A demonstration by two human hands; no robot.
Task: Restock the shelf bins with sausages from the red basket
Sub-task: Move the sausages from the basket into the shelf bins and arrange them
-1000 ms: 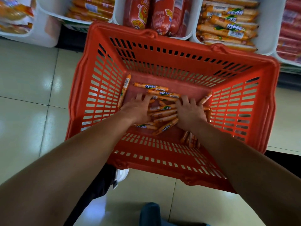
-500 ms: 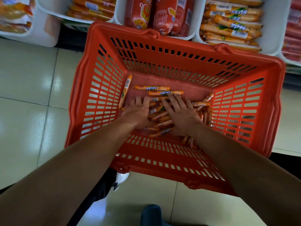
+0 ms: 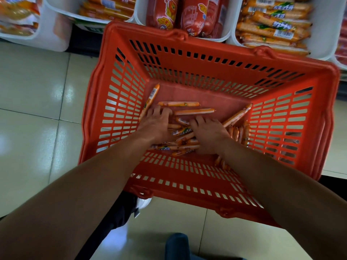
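Note:
The red basket (image 3: 225, 53) stands on the tiled floor in front of the shelf bins. On its bottom lies a heap of thin orange sausages (image 3: 185, 136). My left hand (image 3: 155, 126) and my right hand (image 3: 209, 135) are both down in the basket, on either side of the heap, with fingers curled onto the sausages. Two loose sausages (image 3: 178, 104) lie just beyond my fingers. One more sausage (image 3: 151, 99) leans against the basket's left wall. A white shelf bin (image 3: 321, 25) at the top right holds the same kind of orange sausages.
A middle white bin holds fat red sausages (image 3: 187, 14). Another bin (image 3: 107, 8) to its left has orange packs, and a further bin (image 3: 47, 34) sits at the far left. Glossy floor tiles (image 3: 33, 109) spread to the left. My white shoe (image 3: 143, 203) shows below the basket.
Both hands drew the sausages together into a heap between them, and their fingers went from straight to curled. The basket stayed in place.

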